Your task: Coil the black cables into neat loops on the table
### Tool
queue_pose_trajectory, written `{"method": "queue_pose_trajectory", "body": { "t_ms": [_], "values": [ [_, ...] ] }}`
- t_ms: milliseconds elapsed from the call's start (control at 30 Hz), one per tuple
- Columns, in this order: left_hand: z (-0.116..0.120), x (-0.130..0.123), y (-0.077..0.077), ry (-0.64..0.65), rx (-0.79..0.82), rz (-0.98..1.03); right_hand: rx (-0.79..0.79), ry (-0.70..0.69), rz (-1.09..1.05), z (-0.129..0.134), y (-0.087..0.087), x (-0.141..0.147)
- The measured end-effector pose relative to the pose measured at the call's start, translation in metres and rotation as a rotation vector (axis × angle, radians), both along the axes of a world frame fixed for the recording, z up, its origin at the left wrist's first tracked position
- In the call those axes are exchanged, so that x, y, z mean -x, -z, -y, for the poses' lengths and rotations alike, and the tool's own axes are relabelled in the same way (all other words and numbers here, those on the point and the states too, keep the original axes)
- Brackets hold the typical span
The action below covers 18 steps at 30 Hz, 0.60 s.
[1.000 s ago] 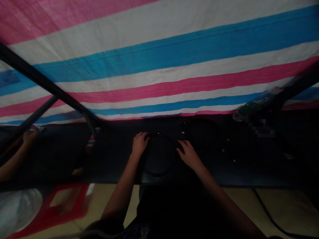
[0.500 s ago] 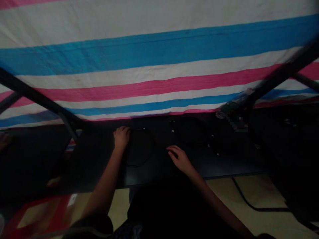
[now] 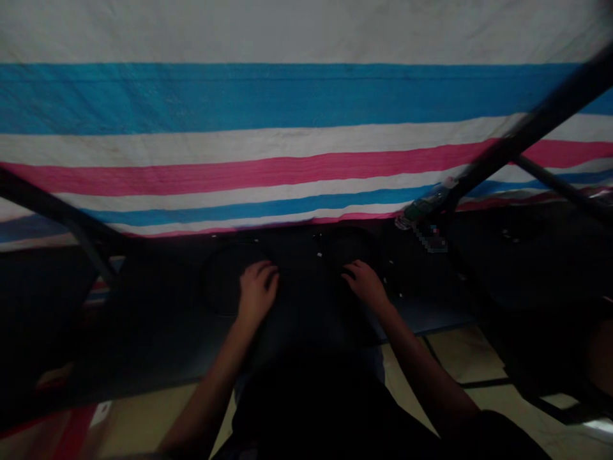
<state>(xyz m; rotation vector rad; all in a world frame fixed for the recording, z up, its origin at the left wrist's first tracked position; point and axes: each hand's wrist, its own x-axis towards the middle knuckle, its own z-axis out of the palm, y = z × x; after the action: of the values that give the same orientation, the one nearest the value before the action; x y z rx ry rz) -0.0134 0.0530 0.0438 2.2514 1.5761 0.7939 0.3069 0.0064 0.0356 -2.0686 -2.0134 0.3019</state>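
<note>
On the dark tabletop (image 3: 158,332) lies a coiled black cable (image 3: 203,281) with small pale tips at its far side. My left hand (image 3: 257,289) is at the right edge of this coil, palm down, fingers somewhat apart, and nothing shows in it. A second coiled black cable (image 3: 352,230) sits to the right, also with pale ends. Over its lower part hovers or rests my right hand (image 3: 364,285), thumb and fingers apart; contact with the cable cannot be made out in the dim light.
Behind the table hangs a striped sheet (image 3: 287,96). A plastic bottle (image 3: 426,203) leans by a dark diagonal post (image 3: 527,131), next to a small pixelated object (image 3: 433,239). Another post (image 3: 48,207) slants at left. Something red (image 3: 71,431) stands below the table's left front edge.
My left hand has left the far edge of the left coil and moved right and nearer. My right hand has shifted to the right coil. The whole view has turned slightly right.
</note>
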Motion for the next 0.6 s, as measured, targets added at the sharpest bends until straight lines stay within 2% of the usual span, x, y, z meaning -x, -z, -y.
{"method": "queue_pose_trajectory", "body": {
  "t_ms": [100,167,267,400,500,600],
  "values": [
    [0.047,-0.018,0.017,0.163,0.078,-0.055,0.038,-0.021,-0.009,-0.008,-0.008,-0.004],
    [0.06,-0.015,0.028,0.197,0.094,-0.067,0.046,-0.017,-0.039,-0.011,-0.018,-0.01],
    [0.056,0.001,0.038,0.203,0.094,-0.052,-0.051,-0.012,-0.119,-0.013,-0.037,-0.02],
    [0.036,0.017,0.039,0.184,0.054,-0.032,-0.379,0.045,-0.184,-0.016,-0.075,-0.042],
    [0.029,0.017,0.037,0.166,0.031,-0.032,-0.558,0.085,-0.233,-0.015,-0.103,-0.064],
    [0.031,0.007,0.035,0.135,0.022,0.029,-0.618,0.088,-0.274,-0.012,-0.124,-0.073]
  ]
}}
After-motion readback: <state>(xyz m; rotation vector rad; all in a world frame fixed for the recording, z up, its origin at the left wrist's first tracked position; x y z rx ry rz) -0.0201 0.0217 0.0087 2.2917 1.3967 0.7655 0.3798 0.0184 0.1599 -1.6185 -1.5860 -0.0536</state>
